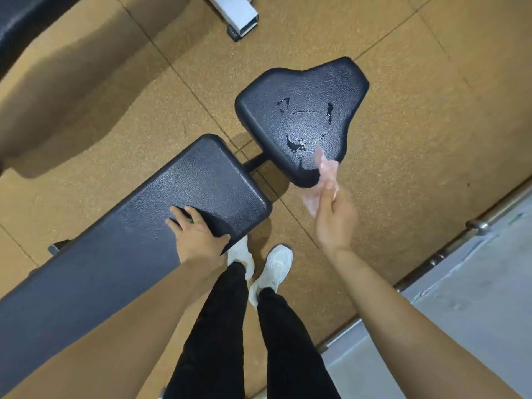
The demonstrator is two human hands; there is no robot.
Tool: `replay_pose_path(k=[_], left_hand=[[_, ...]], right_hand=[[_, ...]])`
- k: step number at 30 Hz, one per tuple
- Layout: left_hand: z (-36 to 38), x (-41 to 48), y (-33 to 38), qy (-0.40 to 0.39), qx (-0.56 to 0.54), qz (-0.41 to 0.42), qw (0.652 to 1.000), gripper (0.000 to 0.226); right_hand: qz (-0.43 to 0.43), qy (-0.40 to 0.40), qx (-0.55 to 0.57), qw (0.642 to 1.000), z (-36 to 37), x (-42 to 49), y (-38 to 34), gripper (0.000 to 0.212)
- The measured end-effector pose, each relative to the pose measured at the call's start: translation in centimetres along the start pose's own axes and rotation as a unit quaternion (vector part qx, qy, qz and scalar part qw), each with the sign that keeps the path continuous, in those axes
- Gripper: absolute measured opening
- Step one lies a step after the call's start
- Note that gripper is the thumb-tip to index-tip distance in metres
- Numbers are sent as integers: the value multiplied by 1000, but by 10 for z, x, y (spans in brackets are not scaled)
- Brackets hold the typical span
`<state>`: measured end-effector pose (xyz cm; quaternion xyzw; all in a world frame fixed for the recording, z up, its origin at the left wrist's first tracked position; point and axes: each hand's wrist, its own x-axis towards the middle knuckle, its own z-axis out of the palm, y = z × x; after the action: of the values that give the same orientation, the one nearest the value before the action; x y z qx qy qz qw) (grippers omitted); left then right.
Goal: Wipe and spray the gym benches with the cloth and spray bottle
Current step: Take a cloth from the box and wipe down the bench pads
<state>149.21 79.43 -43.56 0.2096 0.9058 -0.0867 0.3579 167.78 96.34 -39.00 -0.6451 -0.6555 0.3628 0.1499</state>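
My right hand pinches the cloth at the wet seat pad's near corner; droplets lie far-left of it. My left hand rests flat on the back pad.

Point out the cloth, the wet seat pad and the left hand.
cloth (pixel 325 171): head view, its pink upper fold.
seat pad (pixel 305 125): head view, centre of its top, between wet patches.
left hand (pixel 198 236): head view, back of the hand.
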Motion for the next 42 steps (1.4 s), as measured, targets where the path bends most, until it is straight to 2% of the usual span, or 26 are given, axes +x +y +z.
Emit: replay_pose_path(k=[1,3,7,9,13,17,20,23,29,31,36,42], left_hand=[[1,0,3,15,-8,0,1000,125],[0,3,13,43,-6,31,999,121],[-14,22,51,70,9,94,993,115],[-24,35,69,62,5,111,992,114],[-35,56,86,42,15,113,993,118],[-34,60,87,50,57,129,989,116],[-34,61,88,39,62,128,989,115],[-35,64,91,25,51,118,991,115],[-37,65,93,20,57,102,993,116],[-36,65,93,21,64,97,993,117],[-39,64,97,12,74,87,993,119],[-43,62,103,1,76,76,994,121]], right_hand=[[-54,17,-39,998,-2,8,-7,56],[-139,-10,-138,981,-1,26,-19,58],[-148,-192,-326,914,33,77,-19,65],[-164,-240,-384,876,47,102,-8,69],[-202,-239,-414,855,57,133,-7,68],[-250,-252,-452,819,66,143,5,68],[-263,-244,-452,817,77,148,7,68],[-319,-234,-444,804,92,163,-5,67],[-396,-229,-415,786,115,232,-51,64],[-391,-221,-408,794,112,249,-54,65],[-307,-170,-386,853,77,243,-18,67],[-270,-223,-401,846,41,177,32,69]])
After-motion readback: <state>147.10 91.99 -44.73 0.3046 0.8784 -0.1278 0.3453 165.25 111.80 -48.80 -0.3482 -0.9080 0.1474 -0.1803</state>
